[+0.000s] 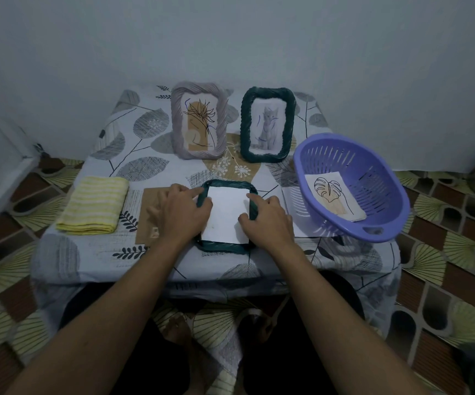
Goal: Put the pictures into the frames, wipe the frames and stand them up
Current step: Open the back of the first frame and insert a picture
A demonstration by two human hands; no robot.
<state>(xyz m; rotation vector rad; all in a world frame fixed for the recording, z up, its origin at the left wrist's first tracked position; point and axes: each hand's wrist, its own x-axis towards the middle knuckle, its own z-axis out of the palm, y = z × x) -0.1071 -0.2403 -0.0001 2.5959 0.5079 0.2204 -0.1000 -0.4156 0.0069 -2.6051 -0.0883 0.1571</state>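
The flat frame, dark green with a twisted, rope-like rim, lies face down at the centre of the picture, near the front edge of the surface. A white sheet lies in its opening with the blank side up, filling most of it. The left hand sits on the frame's left rim, its fingers curled over that rim with the index reaching the upper left corner and the thumb at the sheet's edge, so it grips the frame. The right hand covers the right rim; its fingers are bent, and the index and thumb tips press on the sheet's right edge without closing round anything. Both hands hide the frame's side rims. A brown board lies flat just left of the frame, partly under the left hand. Further left is a folded yellow striped cloth. At the back, upper centre, two frames stand upright and apart: a grey frame with a plant drawing and, to its right, a green frame with a cat picture. At the right a purple slotted basket sits tilted, holding a leaf picture. A white paper lies between basket and flat frame, partly under the basket.
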